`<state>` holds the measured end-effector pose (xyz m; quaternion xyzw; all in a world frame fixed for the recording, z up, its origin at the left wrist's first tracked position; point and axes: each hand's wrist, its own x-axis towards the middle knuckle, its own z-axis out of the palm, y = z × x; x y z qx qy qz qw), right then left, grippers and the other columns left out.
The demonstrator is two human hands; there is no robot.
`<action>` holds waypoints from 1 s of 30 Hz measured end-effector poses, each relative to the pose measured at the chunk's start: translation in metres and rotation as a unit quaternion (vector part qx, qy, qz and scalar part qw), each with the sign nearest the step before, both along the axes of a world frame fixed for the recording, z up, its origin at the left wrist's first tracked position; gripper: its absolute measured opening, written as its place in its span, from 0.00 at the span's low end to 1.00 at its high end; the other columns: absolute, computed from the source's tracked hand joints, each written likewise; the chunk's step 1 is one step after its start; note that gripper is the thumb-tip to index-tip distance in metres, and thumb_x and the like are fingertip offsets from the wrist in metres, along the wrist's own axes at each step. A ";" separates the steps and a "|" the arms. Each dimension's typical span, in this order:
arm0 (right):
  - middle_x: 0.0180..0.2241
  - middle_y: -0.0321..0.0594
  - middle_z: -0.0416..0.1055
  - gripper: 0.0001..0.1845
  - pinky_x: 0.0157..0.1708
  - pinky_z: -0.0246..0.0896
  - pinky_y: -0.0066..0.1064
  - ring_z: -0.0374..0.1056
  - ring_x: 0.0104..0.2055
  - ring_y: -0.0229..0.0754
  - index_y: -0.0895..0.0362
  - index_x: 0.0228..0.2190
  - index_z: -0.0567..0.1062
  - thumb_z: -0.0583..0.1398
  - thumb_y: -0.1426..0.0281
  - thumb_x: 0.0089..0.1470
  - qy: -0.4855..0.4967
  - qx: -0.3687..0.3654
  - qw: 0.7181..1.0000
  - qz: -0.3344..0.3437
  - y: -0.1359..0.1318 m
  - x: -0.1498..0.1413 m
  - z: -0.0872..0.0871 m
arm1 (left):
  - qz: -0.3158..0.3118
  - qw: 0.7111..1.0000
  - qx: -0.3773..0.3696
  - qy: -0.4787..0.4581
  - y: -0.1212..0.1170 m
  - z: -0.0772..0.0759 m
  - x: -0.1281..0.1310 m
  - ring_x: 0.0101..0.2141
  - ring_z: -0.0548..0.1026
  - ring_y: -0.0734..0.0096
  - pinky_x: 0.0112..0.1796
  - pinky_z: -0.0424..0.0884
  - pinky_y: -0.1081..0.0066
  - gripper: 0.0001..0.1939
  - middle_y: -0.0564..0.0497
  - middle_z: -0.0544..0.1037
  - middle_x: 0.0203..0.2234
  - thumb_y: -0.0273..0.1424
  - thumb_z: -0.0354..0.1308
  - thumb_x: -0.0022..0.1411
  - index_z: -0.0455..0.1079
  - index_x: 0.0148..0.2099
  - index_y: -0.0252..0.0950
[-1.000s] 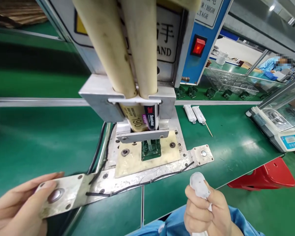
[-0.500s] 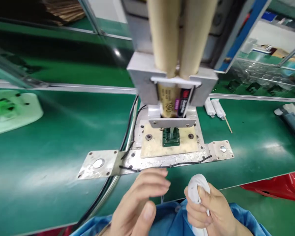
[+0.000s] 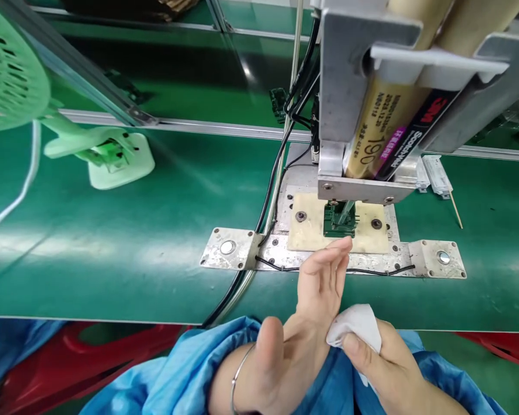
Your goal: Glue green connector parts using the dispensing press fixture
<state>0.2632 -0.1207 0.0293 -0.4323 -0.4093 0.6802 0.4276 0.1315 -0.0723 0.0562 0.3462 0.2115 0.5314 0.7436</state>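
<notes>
My left hand is held flat with its fingers stretched out, fingertips near the front edge of the metal base plate. My right hand grips a crumpled white cloth and presses it against the left palm. Just beyond the fingertips a small green part sits on a cream pad under the nozzle of a dispensing fixture. That fixture clamps twin cream adhesive cartridges.
A green bench mat lies under everything. A pale green fan on a white base stands at the left. Black cables run from the fixture toward me. Two white cartridges and a wooden stick lie right of the fixture.
My left hand moved from the plate's left button to in front of me and opened flat. The right hand brought the cloth against its palm. My view swung left.
</notes>
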 end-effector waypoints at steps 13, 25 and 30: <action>0.20 0.31 0.57 0.23 0.19 0.46 0.25 0.46 0.17 0.31 0.57 0.25 0.69 0.60 0.53 0.64 0.303 -0.107 0.947 -0.002 0.008 0.001 0.008 | -0.014 0.994 -0.100 -0.045 0.009 0.007 -0.002 0.67 0.55 0.55 0.67 0.50 0.55 0.31 0.54 0.70 0.59 0.61 0.46 0.60 0.70 0.56 0.50; 0.37 0.42 0.73 0.12 0.46 0.65 0.32 0.69 0.41 0.44 0.55 0.40 0.74 0.52 0.65 0.71 -0.111 0.218 0.969 0.032 0.016 -0.004 0.024 | -0.031 0.983 -0.130 -0.122 0.009 -0.009 0.004 0.68 0.52 0.57 0.69 0.40 0.58 0.36 0.47 0.71 0.58 0.60 0.42 0.63 0.69 0.60 0.43; 0.37 0.40 0.71 0.14 0.41 0.62 0.30 0.67 0.38 0.42 0.54 0.43 0.77 0.55 0.61 0.70 0.047 0.098 0.994 -0.020 0.015 0.005 0.009 | -0.014 0.989 -0.101 -0.103 0.009 0.002 -0.004 0.67 0.55 0.57 0.68 0.46 0.59 0.34 0.50 0.70 0.58 0.61 0.45 0.62 0.71 0.58 0.46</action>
